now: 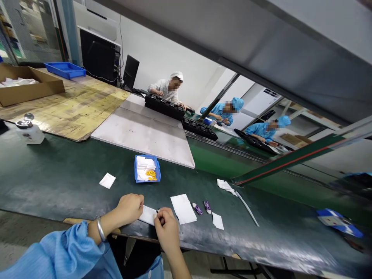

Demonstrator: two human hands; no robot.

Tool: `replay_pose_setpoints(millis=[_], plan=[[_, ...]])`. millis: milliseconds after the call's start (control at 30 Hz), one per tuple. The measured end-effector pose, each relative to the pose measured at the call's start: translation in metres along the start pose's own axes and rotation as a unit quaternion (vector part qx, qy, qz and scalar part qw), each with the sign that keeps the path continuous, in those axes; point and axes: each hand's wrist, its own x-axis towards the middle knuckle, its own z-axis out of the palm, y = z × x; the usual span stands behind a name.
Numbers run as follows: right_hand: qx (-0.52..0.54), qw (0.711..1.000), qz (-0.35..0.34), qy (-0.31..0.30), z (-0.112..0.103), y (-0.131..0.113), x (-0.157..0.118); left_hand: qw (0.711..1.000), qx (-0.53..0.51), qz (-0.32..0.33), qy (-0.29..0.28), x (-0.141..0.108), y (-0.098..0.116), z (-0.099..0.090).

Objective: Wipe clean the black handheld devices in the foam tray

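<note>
Near the front edge of the dark green bench, my left hand [130, 208] has its fingers closed on the left end of a folded white cloth [148, 215]. At the cloth's right end is my right hand [167, 226], with thumb and fingertips pinched together; a small dark item shows by the fingertips, too small to name. Just right of it lies a flat white sheet [183, 209]. Two small purple-and-white objects [197, 209] sit beside that sheet, with a smaller white piece [217, 221] to their right. Beyond my hands stands a blue bin [147, 180] holding white cloths and yellow rings.
A white square [107, 180] and a white bottle [30, 131] lie to the left. At right are a crumpled cloth [226, 186], a thin white stick [247, 209] and a blue packet [339, 222]. Three people work behind black trays [164, 106].
</note>
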Motion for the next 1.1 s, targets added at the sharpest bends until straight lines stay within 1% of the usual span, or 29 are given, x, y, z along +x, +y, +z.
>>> replay_pose_setpoints(millis=[467,733,867,933,1000,1100], plan=[[-0.047,0.998,0.030,-0.002,0.003,-0.001,0.006,0.999,0.032,-0.007,-0.010,-0.002,0.003,0.001],[-0.057,0.997,0.043,0.000,0.001,-0.006,0.007,0.999,0.033,-0.012,0.012,-0.008,0.000,0.000],[-0.056,0.997,0.048,-0.003,0.001,-0.007,0.007,0.998,0.044,-0.009,0.035,-0.018,-0.007,0.001],[-0.054,0.997,0.049,-0.003,0.001,-0.007,0.008,0.997,0.052,0.017,0.050,-0.027,-0.008,0.003],[-0.050,0.998,0.048,-0.004,0.000,-0.007,0.008,0.995,0.056,0.066,0.055,-0.036,-0.008,0.007],[-0.046,0.998,0.046,-0.004,-0.001,-0.008,0.009,0.980,0.056,0.183,0.062,-0.046,-0.008,0.020]])
